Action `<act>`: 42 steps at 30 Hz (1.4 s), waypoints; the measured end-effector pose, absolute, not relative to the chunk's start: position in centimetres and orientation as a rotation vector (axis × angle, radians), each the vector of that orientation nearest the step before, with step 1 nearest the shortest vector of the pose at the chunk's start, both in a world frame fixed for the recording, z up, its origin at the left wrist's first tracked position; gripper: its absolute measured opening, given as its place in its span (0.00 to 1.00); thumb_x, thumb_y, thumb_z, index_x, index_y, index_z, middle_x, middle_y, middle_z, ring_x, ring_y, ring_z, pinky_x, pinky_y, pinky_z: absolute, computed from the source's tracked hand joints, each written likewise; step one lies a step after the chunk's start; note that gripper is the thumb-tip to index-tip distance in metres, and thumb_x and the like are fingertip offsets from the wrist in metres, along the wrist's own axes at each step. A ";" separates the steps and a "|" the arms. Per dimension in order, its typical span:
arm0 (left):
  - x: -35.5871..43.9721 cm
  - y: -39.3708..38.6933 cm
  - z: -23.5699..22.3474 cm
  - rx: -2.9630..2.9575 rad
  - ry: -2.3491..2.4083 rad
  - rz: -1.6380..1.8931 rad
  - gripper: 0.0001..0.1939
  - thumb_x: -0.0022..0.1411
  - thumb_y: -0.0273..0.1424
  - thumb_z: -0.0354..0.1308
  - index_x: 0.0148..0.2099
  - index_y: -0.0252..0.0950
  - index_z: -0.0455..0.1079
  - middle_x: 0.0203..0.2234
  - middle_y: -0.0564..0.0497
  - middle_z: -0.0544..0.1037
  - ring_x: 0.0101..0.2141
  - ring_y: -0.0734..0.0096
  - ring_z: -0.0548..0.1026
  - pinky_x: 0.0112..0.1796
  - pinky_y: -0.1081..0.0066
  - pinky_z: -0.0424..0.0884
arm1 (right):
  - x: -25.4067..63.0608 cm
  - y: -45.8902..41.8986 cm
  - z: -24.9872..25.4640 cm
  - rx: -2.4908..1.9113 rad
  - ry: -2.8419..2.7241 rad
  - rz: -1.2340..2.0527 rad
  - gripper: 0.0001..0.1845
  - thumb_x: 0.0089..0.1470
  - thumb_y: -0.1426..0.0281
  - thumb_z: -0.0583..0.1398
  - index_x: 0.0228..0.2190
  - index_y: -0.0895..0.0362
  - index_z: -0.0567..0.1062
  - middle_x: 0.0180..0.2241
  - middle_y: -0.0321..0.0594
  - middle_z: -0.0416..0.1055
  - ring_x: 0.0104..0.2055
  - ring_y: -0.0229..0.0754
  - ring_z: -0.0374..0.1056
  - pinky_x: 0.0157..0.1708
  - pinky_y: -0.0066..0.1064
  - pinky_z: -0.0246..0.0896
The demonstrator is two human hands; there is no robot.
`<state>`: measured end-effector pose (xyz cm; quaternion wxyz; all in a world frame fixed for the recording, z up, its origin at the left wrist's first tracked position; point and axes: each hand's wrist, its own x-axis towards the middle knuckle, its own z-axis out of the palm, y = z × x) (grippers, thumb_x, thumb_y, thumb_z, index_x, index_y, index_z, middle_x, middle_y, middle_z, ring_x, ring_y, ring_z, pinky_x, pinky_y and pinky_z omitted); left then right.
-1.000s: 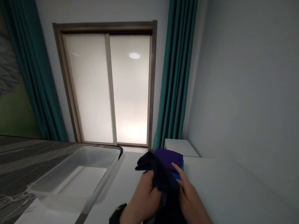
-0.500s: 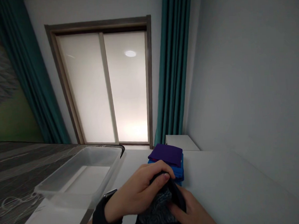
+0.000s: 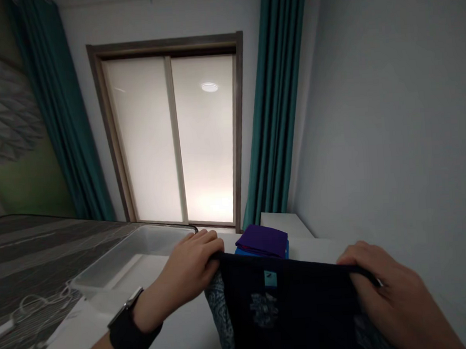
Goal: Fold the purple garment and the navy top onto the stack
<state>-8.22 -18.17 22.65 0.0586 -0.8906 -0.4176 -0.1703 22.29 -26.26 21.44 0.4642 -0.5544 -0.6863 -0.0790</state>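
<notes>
Pinching a dark navy garment (image 3: 289,313) by its top edge with the left hand (image 3: 187,261) and the right hand (image 3: 390,286), each grip closed between fingers and thumb, and holding it spread wide across the lower centre of the frame, with a patterned lining showing at its lower left edge. Rising just behind: a folded purple cloth (image 3: 262,241) lying on a blue folded cloth (image 3: 242,252), atop a white surface (image 3: 180,341), beside a clear plastic tub (image 3: 131,254) at left.

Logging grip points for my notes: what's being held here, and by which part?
The left hand and right hand hold a dark navy garment by its top edge, one hand near each end.
</notes>
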 end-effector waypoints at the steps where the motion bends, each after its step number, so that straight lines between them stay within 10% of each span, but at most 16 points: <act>1: -8.6 -17.9 22.8 -2.692 -1.317 -0.490 0.09 0.56 0.22 0.48 0.34 0.38 0.66 0.35 0.49 0.74 0.36 0.61 0.72 0.35 0.67 0.63 | 22.8 -26.0 21.2 -1.372 -1.670 -0.291 0.08 0.45 0.66 0.53 0.20 0.49 0.71 0.23 0.39 0.72 0.28 0.47 0.67 0.31 0.36 0.60; 8: -10.5 -15.5 21.7 -2.869 -1.429 -0.308 0.10 0.63 0.29 0.46 0.40 0.39 0.70 0.27 0.50 0.75 0.30 0.61 0.74 0.32 0.67 0.64 | 23.8 -23.4 19.5 -1.557 -1.628 -0.004 0.11 0.48 0.64 0.50 0.24 0.50 0.71 0.21 0.35 0.71 0.25 0.44 0.67 0.26 0.32 0.58; 16: -10.5 -17.5 24.2 -3.136 -1.407 -1.624 0.14 0.67 0.39 0.44 0.41 0.37 0.67 0.31 0.51 0.73 0.31 0.68 0.72 0.32 0.71 0.69 | 23.4 -24.3 21.2 -1.247 -1.348 0.609 0.14 0.44 0.57 0.61 0.30 0.53 0.76 0.23 0.38 0.72 0.23 0.44 0.67 0.20 0.30 0.59; 22: -9.0 -14.3 23.5 -2.654 -1.351 -0.923 0.14 0.64 0.40 0.48 0.33 0.37 0.67 0.22 0.53 0.69 0.25 0.69 0.67 0.29 0.72 0.60 | 22.8 -21.2 20.9 -1.313 -1.351 0.099 0.13 0.49 0.58 0.57 0.25 0.53 0.74 0.23 0.36 0.69 0.27 0.43 0.65 0.27 0.31 0.59; 27: -9.0 -11.9 20.5 -2.723 -1.397 -0.681 0.15 0.65 0.39 0.48 0.31 0.37 0.68 0.24 0.51 0.73 0.27 0.66 0.70 0.29 0.71 0.60 | 22.6 -18.4 17.6 -1.277 -1.432 0.451 0.14 0.52 0.59 0.57 0.27 0.54 0.76 0.25 0.35 0.72 0.31 0.44 0.67 0.31 0.30 0.61; 37: -9.8 -13.0 18.6 -3.146 -1.778 -1.708 0.24 0.64 0.51 0.49 0.33 0.36 0.72 0.33 0.48 0.76 0.36 0.64 0.73 0.40 0.67 0.70 | 21.1 -18.6 13.3 -1.174 -0.898 1.031 0.20 0.39 0.54 0.68 0.33 0.52 0.81 0.40 0.38 0.78 0.50 0.52 0.69 0.51 0.39 0.63; 42: -7.3 -14.2 16.6 -3.700 -1.207 -1.452 0.28 0.58 0.55 0.56 0.45 0.34 0.72 0.40 0.45 0.76 0.41 0.60 0.73 0.44 0.63 0.70 | 17.5 -18.6 13.3 -1.162 -0.900 0.870 0.16 0.47 0.54 0.62 0.33 0.51 0.79 0.43 0.36 0.77 0.52 0.50 0.67 0.53 0.35 0.59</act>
